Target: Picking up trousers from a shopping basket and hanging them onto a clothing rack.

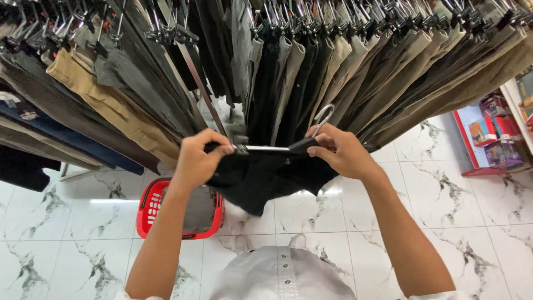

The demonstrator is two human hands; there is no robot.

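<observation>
I hold a black pair of trousers (264, 180) on a metal clip hanger (266, 148) in front of me. My left hand (199, 158) grips the hanger's left clip and the cloth under it. My right hand (340, 150) pinches the right clip, with the hanger's wire hook (322, 118) rising above its fingers. The black cloth hangs down bunched between both hands.
Rails of hung trousers (355, 61) in grey, tan, black and navy fill the upper view. A red plastic basket (149, 208) with grey cloth inside stands on the white marble-tile floor (472, 222) at lower left. A red shelf with boxed goods (491, 139) is at the right edge.
</observation>
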